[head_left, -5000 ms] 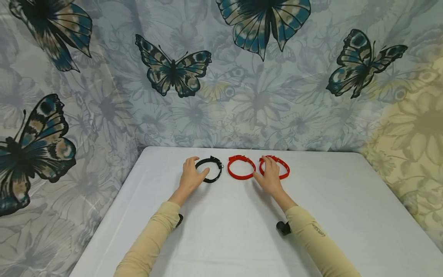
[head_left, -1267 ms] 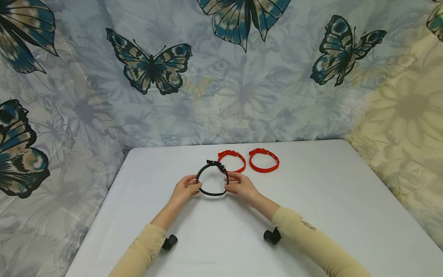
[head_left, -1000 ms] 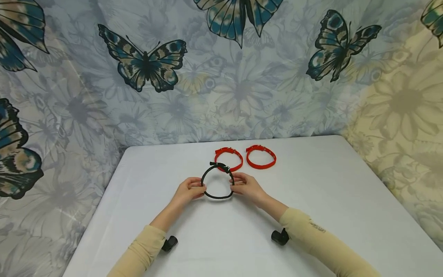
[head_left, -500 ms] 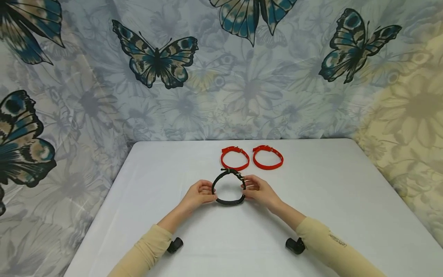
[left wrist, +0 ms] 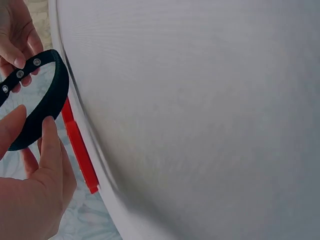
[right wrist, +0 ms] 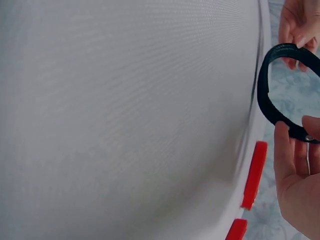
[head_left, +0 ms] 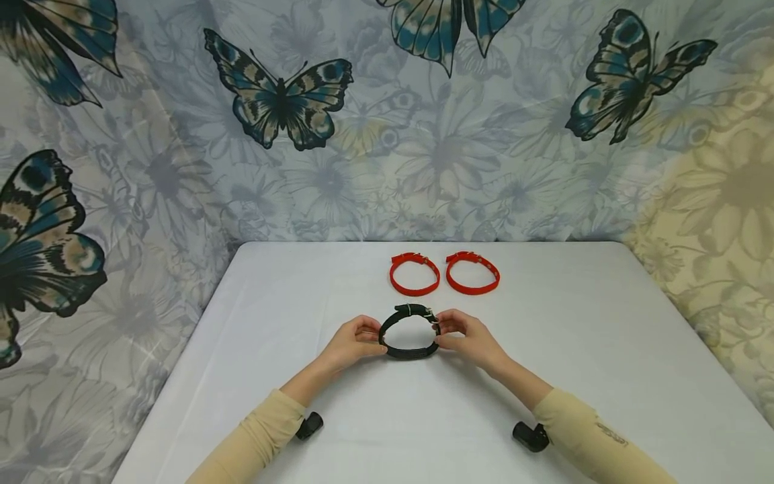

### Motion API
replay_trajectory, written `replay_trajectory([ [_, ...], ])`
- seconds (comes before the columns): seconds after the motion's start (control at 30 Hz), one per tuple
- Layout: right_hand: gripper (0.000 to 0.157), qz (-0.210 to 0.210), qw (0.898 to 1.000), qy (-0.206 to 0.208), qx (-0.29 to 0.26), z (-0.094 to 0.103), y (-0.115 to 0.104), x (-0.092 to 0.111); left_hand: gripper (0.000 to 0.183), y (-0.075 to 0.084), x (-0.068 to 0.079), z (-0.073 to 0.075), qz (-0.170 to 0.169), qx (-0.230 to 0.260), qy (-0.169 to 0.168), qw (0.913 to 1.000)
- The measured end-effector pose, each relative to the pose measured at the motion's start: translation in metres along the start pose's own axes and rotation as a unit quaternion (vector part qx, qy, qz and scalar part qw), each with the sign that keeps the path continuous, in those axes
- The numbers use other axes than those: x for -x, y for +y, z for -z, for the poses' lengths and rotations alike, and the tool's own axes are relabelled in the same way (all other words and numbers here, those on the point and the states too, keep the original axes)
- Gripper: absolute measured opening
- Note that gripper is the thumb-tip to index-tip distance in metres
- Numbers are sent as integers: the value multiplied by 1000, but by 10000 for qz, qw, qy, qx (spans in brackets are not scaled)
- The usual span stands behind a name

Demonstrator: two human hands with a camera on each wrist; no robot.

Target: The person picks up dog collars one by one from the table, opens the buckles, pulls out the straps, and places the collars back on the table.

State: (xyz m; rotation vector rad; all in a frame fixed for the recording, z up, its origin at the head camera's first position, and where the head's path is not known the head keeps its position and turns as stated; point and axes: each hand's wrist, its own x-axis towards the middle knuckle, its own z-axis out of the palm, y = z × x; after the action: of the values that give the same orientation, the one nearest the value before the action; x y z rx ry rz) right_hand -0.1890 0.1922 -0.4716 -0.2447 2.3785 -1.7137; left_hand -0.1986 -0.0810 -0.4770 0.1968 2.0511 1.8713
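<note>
A black buckled collar (head_left: 409, 353), closed into a ring, is held between the two hands over the middle of the table. My left hand (head_left: 353, 344) pinches its left side between thumb and fingers. On the opposite side my right hand (head_left: 470, 339) pinches it near the metal buckle. Metal eyelets line the black collar (left wrist: 54, 102) in the left wrist view. Behind it lie two red collars, a left one (head_left: 414, 292) and a right one (head_left: 473, 290), also buckled into rings. The right wrist view shows the black collar (right wrist: 265, 95) tilted between both hands.
The white-covered table (head_left: 387, 430) ends at a far edge just behind the red collars. A butterfly-patterned cloth (head_left: 363, 188) hangs beyond it and along the left side. Small black cameras sit at the left wrist (head_left: 310, 425) and right wrist (head_left: 531, 437).
Five seconds ago the black collar lay beside the red ones, with the right hand over the right red collar. Both hands now hold it nearer, and lately it has tilted flatter and lower.
</note>
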Motion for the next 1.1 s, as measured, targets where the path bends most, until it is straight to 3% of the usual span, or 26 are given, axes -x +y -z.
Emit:
replay_trajectory([
  [0.37, 30, 210, 9988, -128, 416, 0, 2, 5, 39, -2, 2, 3, 15, -395, 5, 9992],
  [0.77, 30, 84, 9973, -409, 598, 0, 11, 8, 39, 0, 6, 2, 2, -676, -50, 9977],
  [1.1, 25, 48, 9946, -337, 976, -2, 11, 11, 36, -1, 9, 3, -263, -1185, -76, 9926],
])
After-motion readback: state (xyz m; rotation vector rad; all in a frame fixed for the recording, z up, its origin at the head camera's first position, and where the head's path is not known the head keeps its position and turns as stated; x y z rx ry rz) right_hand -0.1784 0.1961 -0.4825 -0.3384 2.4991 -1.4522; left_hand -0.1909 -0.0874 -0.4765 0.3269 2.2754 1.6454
